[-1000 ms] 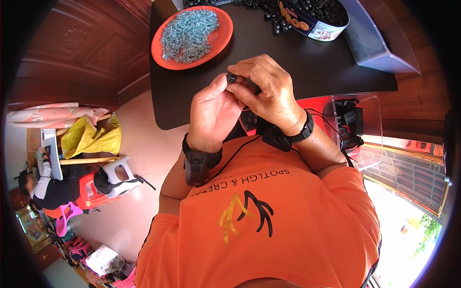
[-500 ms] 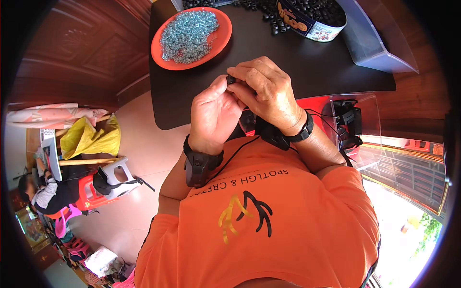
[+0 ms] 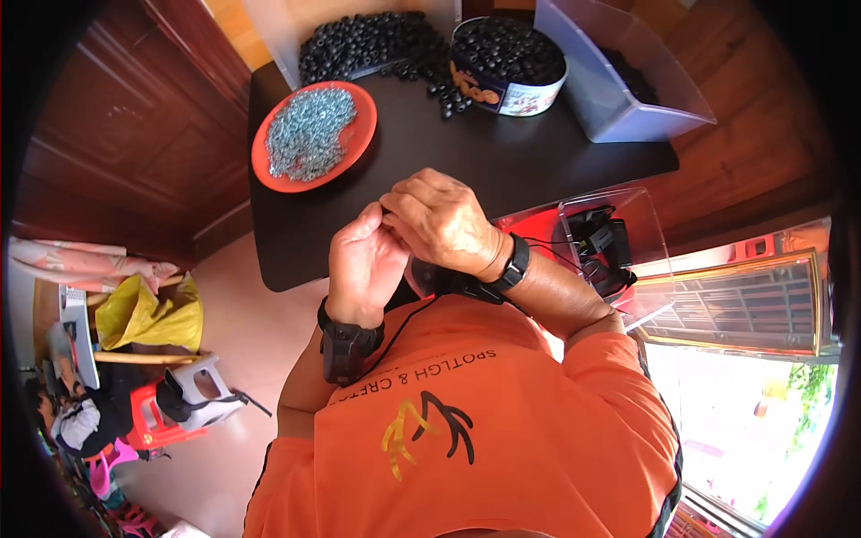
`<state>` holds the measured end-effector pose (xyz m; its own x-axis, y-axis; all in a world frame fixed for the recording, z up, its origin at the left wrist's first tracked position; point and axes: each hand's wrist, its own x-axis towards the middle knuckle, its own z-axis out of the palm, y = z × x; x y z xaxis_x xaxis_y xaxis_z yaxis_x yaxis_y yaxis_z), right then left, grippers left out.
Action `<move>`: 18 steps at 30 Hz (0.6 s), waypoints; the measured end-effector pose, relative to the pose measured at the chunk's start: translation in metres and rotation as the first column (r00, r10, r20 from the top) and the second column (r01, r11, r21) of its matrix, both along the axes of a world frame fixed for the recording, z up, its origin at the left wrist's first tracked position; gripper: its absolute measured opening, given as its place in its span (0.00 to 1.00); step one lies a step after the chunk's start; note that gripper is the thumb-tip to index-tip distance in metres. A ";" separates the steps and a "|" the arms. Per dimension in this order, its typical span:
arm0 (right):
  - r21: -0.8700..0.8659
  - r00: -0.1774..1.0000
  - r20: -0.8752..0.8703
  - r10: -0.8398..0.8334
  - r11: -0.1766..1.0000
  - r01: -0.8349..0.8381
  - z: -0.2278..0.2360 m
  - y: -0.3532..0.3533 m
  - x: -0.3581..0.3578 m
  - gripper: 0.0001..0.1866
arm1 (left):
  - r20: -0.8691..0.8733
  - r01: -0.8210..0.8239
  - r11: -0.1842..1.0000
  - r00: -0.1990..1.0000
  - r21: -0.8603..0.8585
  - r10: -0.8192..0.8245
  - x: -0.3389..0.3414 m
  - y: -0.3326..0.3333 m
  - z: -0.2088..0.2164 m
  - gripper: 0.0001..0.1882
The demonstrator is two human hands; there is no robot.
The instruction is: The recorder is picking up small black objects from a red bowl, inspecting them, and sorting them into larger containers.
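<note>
Both hands meet in front of my chest, over the near edge of the black table [image 3: 529, 157]. My left hand [image 3: 366, 264], palm turned up, has its thumb and fingertips closed around a small black piece [image 3: 387, 212], only a sliver of which shows. My right hand [image 3: 441, 220] comes over from the right, back of the hand up, with its fingers bent onto the same piece. Left of the hands, an orange plate [image 3: 363, 143] bears a heap of small shiny pale-blue rings [image 3: 312, 133].
A round tin [image 3: 529, 100] full of black pieces stands at the back, beside a spilled heap of them [image 3: 368, 45]. A translucent bin [image 3: 619, 121] is at the right. Below the table edge sits a clear box [image 3: 650, 238] with black devices and cables. Far left, someone [image 3: 76, 417] sits near stools.
My view has tilted, so the table's back shows more and everything sits lower. My right fingers now cover more of the black piece, while both hands stay together.
</note>
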<state>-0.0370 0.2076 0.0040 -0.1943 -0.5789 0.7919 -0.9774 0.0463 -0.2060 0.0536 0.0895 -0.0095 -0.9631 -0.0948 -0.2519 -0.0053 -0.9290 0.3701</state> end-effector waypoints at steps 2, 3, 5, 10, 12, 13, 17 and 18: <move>-0.006 0.999 0.016 0.048 0.999 -0.048 0.008 0.006 -0.002 0.12 | -0.022 0.003 0.999 1.000 -0.042 -0.003 0.002 0.006 0.009 0.09; 0.006 0.999 0.019 0.040 0.999 -0.040 0.016 0.012 -0.003 0.13 | -0.027 -0.007 0.997 1.000 -0.081 0.005 0.003 0.009 0.014 0.09; -0.036 0.999 -0.035 0.023 0.999 -0.024 0.037 0.025 -0.012 0.13 | -0.185 -0.002 0.983 0.982 -0.185 -0.033 0.003 0.006 0.005 0.14; -0.194 0.888 -0.242 -0.391 0.916 0.351 0.113 0.080 -0.064 0.10 | -0.226 -0.262 0.813 0.960 -0.521 0.165 0.008 -0.029 0.007 0.16; -0.275 0.749 -0.358 -0.557 0.830 0.486 0.132 0.107 -0.104 0.09 | -0.254 -0.385 0.669 0.923 -0.636 0.290 0.012 -0.043 0.001 0.15; -0.253 0.699 -0.298 -0.650 0.760 0.599 0.138 0.119 -0.121 0.10 | -0.274 -0.433 0.581 0.898 -0.689 0.344 0.014 -0.048 -0.001 0.15; -0.377 0.546 -0.341 -0.765 0.644 0.666 0.151 0.126 -0.147 0.14 | -0.255 -0.456 0.430 0.858 -0.780 0.446 0.019 -0.070 -0.026 0.12; -0.330 0.585 -0.303 -0.752 0.659 0.676 0.143 0.126 -0.156 0.14 | -0.285 -0.478 0.424 0.851 -0.769 0.441 0.019 -0.069 -0.026 0.11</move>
